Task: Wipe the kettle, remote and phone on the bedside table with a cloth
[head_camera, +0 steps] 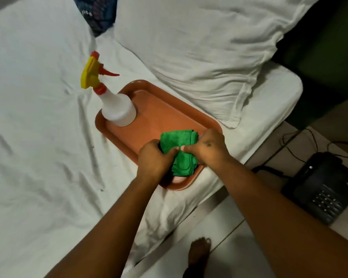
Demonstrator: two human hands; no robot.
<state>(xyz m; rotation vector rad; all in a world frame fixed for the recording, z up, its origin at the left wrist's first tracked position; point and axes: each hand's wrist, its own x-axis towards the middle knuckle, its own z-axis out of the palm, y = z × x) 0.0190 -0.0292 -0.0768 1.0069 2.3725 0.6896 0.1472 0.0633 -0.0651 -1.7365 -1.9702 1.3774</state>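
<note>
Both our left hand [154,155] and right hand [206,146] grip the cloth [176,145] on the tray [159,111]; wiping not begun, phone [325,187] next.

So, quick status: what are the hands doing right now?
Both hands, left and right, gripping the green cloth over the orange tray. Phone untouched on the bedside table. Nothing in the way.
</note>
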